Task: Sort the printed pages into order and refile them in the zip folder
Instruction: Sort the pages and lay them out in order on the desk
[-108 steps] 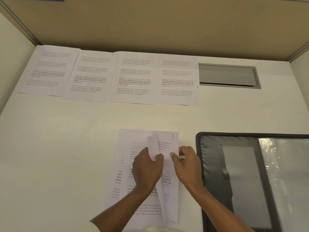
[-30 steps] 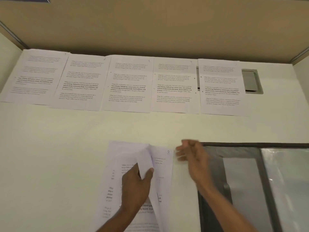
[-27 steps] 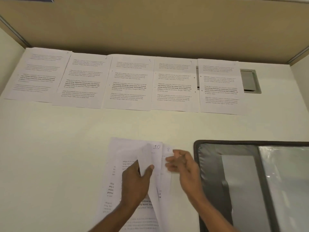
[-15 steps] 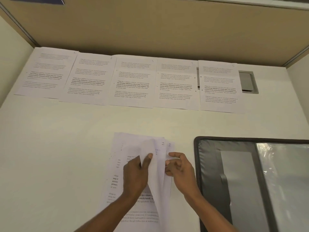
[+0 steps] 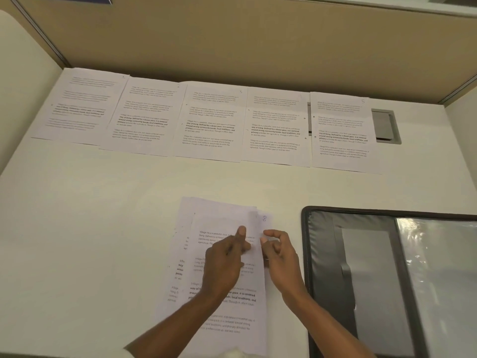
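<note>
Near the front middle of the white surface (image 5: 103, 228) I see the stack of printed pages (image 5: 227, 301), loosely squared, with sheets fanned out along its left side. The left hand (image 5: 224, 259) lies on top of it, its fingers (image 5: 241, 232) released: the forefinger is stretched straight and presses the top sheet flat, grasping nothing I can make out. The right hand (image 5: 280, 254) sits at the stack's right edge with thumb and forefinger curled, pinching the upper sheets there. Just above that pinch, a corner marked 8 (image 5: 264, 218) sticks out.

Along the back, against the tan partition (image 5: 258, 47), a row of five pages (image 5: 209, 122) lies face up, side by side, edges slightly overlapping. The rightmost one partly covers a grey hatch (image 5: 384, 125).

To the right of the stack and apart from it, the zip folder (image 5: 361, 267) lies open, a clear sleeve (image 5: 438, 280) showing inside.
</note>
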Demonstrator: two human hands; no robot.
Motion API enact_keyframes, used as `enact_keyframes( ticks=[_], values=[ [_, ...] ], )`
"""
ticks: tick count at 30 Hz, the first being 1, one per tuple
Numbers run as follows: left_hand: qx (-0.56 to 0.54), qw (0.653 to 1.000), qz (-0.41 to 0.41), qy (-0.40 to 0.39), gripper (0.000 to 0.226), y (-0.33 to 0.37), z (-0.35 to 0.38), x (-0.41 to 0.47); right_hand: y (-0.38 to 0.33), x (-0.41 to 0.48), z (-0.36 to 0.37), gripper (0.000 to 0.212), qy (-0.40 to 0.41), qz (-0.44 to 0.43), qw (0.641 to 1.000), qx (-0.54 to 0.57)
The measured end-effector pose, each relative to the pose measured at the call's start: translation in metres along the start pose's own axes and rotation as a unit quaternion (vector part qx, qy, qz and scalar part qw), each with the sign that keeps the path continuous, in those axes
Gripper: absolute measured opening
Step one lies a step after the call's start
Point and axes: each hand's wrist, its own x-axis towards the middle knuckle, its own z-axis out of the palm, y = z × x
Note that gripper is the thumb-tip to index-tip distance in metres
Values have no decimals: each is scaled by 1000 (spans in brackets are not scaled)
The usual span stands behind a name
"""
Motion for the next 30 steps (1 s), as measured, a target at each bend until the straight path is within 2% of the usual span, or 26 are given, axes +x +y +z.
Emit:
enact_keyframes(
  ticks=[5,9,11,15,17,20,25,30],
  values=[
    [35,999,25,1,31,-17,-3,4,5,2,-2,49,-2,28,1000,15],
    [39,998,57,6,23,-19,-4,1,4,3,2,41,30,6,998,-59],
    [66,994,80,46,18,-23,-6,-1,5,5,6,39,49,-3,993,-109],
    [152,965,122,177,14,-33,-22,-7,3,7,12,37,80,-9,984,-159],
    [208,943,135,223,24,-41,-35,-5,3,7,12,32,92,-6,983,-156],
    [253,925,104,266,43,-52,-52,1,8,6,9,25,104,-9,984,-146],
    [281,923,48,257,51,-60,-70,4,17,0,3,15,150,1,984,-99],
    [316,924,19,213,58,-60,-75,2,18,-17,5,39,140,38,988,-45]
  ],
)
